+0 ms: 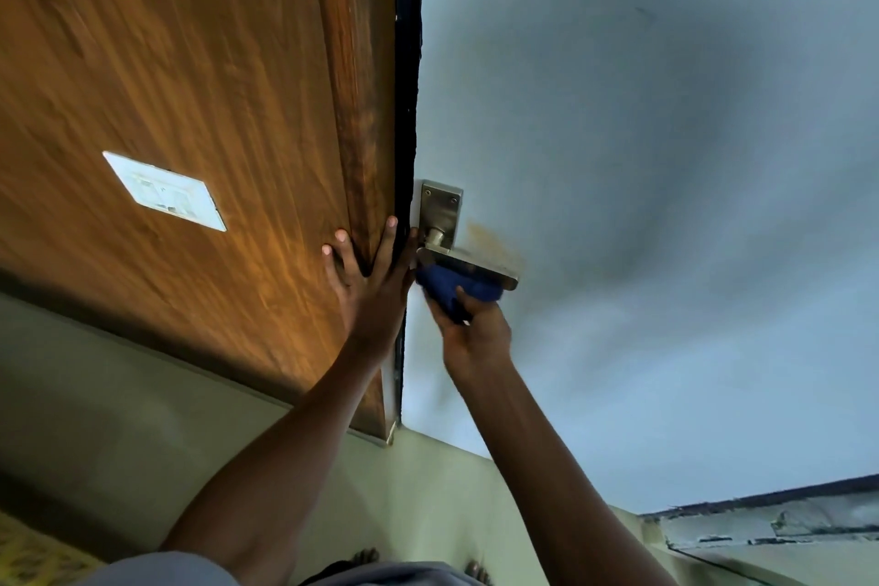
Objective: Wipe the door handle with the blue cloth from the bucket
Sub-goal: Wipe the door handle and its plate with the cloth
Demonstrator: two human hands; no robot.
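Observation:
A brushed-metal door handle with its backplate sits on the pale blue door, close to the door's dark edge. My right hand is shut on the blue cloth and presses it against the underside of the lever. My left hand lies flat with fingers spread on the brown wooden panel, at the door's edge just left of the handle. The bucket is not in view.
A white switch plate is set in the wooden panel to the left. Pale green floor lies below, with my feet at the bottom edge. A worn ledge or step shows at the bottom right.

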